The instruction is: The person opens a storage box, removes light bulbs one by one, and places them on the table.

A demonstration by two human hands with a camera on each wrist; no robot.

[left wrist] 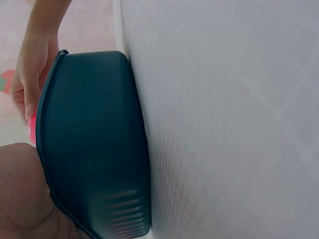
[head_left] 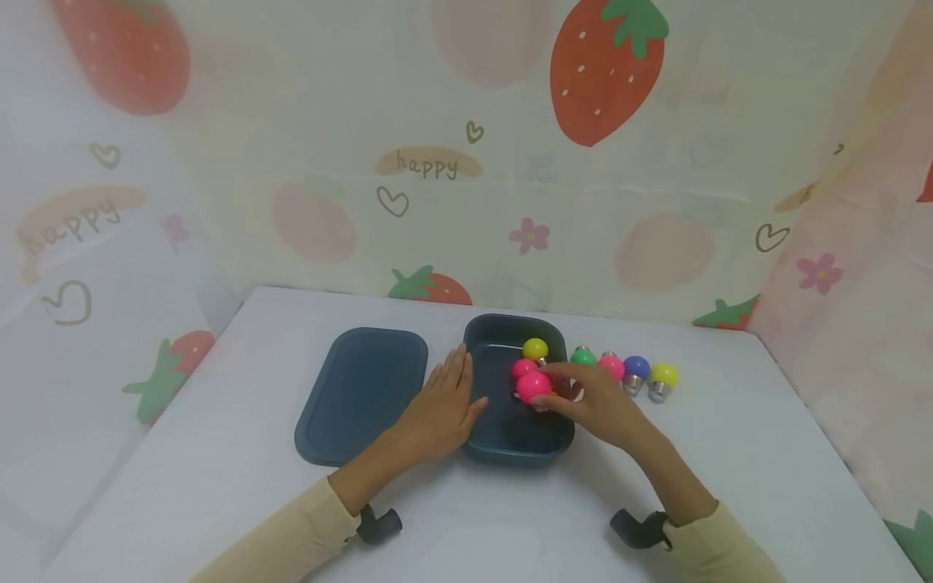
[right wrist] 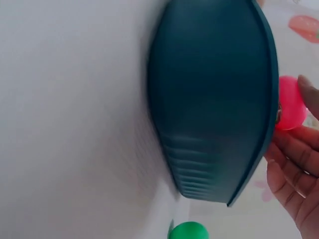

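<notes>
A dark teal plastic box (head_left: 517, 458) stands on the white table, its inside facing up. My right hand (head_left: 601, 405) pinches a pink toy light bulb (head_left: 534, 387) between thumb and fingers over the box; in the right wrist view the pink bulb (right wrist: 291, 103) is just past the rim. Inside the box lie a yellow bulb (head_left: 535, 349) and another pink bulb (head_left: 523, 368), partly covered by the held one. Straight-fingered, my left hand (head_left: 440, 409) rests along the box's left rim. From the left wrist, the box's outer wall (left wrist: 89, 129) fills much of the view.
Right of the box sit a green bulb (head_left: 583, 357), a pink bulb (head_left: 611, 367), a blue bulb (head_left: 636, 370) and a yellow bulb (head_left: 663, 376) in a row. The flat teal lid (head_left: 362, 397) lies left of the box. A strawberry-print curtain (head_left: 437, 227) hangs behind the table.
</notes>
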